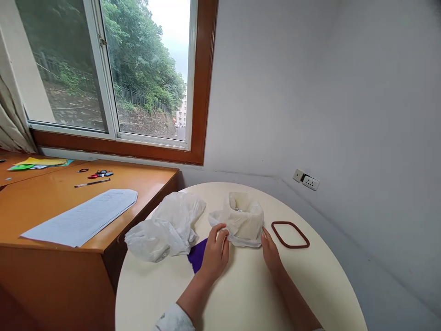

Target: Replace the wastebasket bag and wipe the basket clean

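A small bin (243, 223) stands upright on the round table, wrapped inside and out in a thin white plastic bag (244, 207) whose edge is folded down over its rim. My left hand (216, 252) is at the bin's near left side, its curled fingers gripping the loose bag edge. On the opposite side my right hand (270, 250) has its fingertips closed on the bag low against the wall. To the right lies a brown rounded-square ring (291, 235), flat on the table. Part of a purple cloth (197, 255) shows beside my left wrist.
A crumpled white plastic bag (165, 227) lies on the left of the cream round table (241, 294). The wooden desk (144, 177) alongside holds paper sheets (86, 216), a pen (92, 183) and keys (100, 174). A wall socket (310, 182) is behind the table.
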{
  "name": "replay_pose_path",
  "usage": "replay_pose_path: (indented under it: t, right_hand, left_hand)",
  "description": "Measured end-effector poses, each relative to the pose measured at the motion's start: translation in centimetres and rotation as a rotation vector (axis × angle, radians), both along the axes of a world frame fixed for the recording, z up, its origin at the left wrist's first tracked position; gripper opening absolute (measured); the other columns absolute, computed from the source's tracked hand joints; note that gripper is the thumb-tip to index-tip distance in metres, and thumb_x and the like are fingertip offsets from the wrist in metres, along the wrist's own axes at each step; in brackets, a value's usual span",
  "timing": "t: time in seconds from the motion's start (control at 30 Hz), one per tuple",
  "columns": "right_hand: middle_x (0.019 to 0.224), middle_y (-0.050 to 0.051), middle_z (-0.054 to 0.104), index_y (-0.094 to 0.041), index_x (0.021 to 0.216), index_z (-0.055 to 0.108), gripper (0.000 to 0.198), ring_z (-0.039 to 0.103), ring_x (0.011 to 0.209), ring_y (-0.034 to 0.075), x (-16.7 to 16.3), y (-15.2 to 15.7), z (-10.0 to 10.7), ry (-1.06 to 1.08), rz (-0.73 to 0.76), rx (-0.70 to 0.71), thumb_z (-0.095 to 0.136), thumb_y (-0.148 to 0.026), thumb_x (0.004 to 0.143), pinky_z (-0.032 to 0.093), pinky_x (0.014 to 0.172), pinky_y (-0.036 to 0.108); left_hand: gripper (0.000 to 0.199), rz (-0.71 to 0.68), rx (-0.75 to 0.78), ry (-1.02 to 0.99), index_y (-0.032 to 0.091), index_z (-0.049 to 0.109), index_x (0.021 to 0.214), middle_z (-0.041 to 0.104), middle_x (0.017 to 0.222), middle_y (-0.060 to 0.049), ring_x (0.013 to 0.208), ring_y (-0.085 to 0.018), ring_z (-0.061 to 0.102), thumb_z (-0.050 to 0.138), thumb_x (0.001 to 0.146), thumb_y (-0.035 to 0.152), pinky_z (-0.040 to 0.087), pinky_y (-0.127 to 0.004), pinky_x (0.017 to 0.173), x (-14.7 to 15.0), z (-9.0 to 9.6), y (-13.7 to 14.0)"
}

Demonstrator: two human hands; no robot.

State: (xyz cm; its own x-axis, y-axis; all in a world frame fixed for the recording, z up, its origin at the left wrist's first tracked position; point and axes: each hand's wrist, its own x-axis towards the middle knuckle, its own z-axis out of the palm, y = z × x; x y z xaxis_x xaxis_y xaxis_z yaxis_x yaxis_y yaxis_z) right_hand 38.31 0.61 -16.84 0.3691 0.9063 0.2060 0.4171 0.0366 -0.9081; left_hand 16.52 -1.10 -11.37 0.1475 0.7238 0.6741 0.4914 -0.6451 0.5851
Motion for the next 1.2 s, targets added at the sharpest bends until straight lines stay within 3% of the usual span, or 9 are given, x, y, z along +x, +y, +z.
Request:
replay_pose_path:
  t: [0.07,0.17,0.27,0.47,0.7,0.9,1.07,1.2]
  right_hand:
    - [0.135,0.01,0.045,-0.016,0.132,0.042,0.068,0.041,0.124,0.022,-0.1,0.2,0.2,0.136,0.083,0.019,0.041,-0.058,0.078,0.037,0.098,0.035]
    - [0.128,0.012,0.052,-0.018,0.135,0.036,0.074,0.05,0.116,0.024,-0.2,0.5,0.2,0.301,0.201,0.028,0.056,-0.049,0.072,0.041,0.094,0.039]
    - [0.131,0.014,0.048,-0.015,0.136,0.033,0.08,0.049,0.117,0.025,-0.6,1.0,0.3,0.358,0.212,0.043,0.063,-0.039,0.065,0.041,0.095,0.039]
    - [0.13,0.01,0.05,-0.017,0.127,0.045,0.064,0.043,0.122,0.024,-1.6,1.7,1.2,0.384,0.21,0.13,0.058,-0.028,0.065,0.038,0.098,0.036]
    - [0.111,0.012,0.063,-0.015,0.106,0.056,0.046,0.056,0.106,0.025,-2.1,1.4,1.4,0.367,0.304,0.134,0.062,-0.026,0.062,0.043,0.09,0.038]
    - [0.11,0.01,0.063,-0.017,0.102,0.057,0.04,0.056,0.106,0.024,-2.5,1.0,1.6,0.321,0.334,0.121,0.061,-0.026,0.062,0.043,0.089,0.035]
    - [0.105,0.01,0.065,-0.016,0.097,0.058,0.037,0.057,0.103,0.026,-2.8,0.5,1.7,0.37,0.333,0.114,0.062,-0.031,0.063,0.045,0.087,0.036]
    - [0.1,0.01,0.067,-0.016,0.093,0.059,0.036,0.059,0.097,0.025,-2.8,-0.4,2.1,0.422,0.326,0.135,0.064,-0.035,0.064,0.046,0.084,0.036]
  left_hand:
    - [0.019,-0.008,-0.029,0.012,0.019,0.049,0.095,0.046,0.115,-0.011,0.11,-0.019,0.047,0.036,0.084,0.012,0.04,-0.035,0.093,0.1,-0.1,0.0]
    - [0.021,-0.008,-0.098,-0.016,0.019,0.049,0.098,0.046,0.114,-0.01,0.109,-0.019,0.049,0.036,0.083,0.012,0.041,-0.034,0.093,0.4,-0.4,0.1]
    - [0.032,0.013,-0.168,-0.07,0.019,0.046,0.11,0.047,0.116,-0.01,0.11,-0.019,0.049,0.039,0.08,0.01,0.04,-0.035,0.095,0.6,-0.7,0.5]
    - [0.061,-0.058,-0.305,-0.151,0.018,0.033,0.13,0.039,0.134,-0.011,0.127,-0.02,0.034,0.046,0.072,0.006,0.025,-0.04,0.108,0.6,-1.8,1.4]
    - [0.074,-0.214,-0.473,-0.255,0.019,0.029,0.135,0.029,0.143,-0.012,0.134,-0.024,0.024,0.053,0.067,0.003,0.015,-0.047,0.111,1.1,-2.0,2.0]
    - [0.075,-0.292,-0.495,-0.359,0.019,0.027,0.137,0.026,0.145,-0.01,0.135,-0.023,0.02,0.055,0.068,0.008,0.014,-0.045,0.111,0.9,-2.6,2.6]
    - [0.067,-0.264,-0.482,-0.378,0.015,0.036,0.131,0.036,0.139,-0.014,0.13,-0.026,0.031,0.06,0.069,0.018,0.024,-0.043,0.108,0.8,-3.2,3.0]
    - [0.056,-0.252,-0.43,-0.365,0.016,0.039,0.124,0.043,0.131,-0.013,0.122,-0.022,0.04,0.054,0.07,0.013,0.031,-0.038,0.103,0.8,-2.8,2.4]
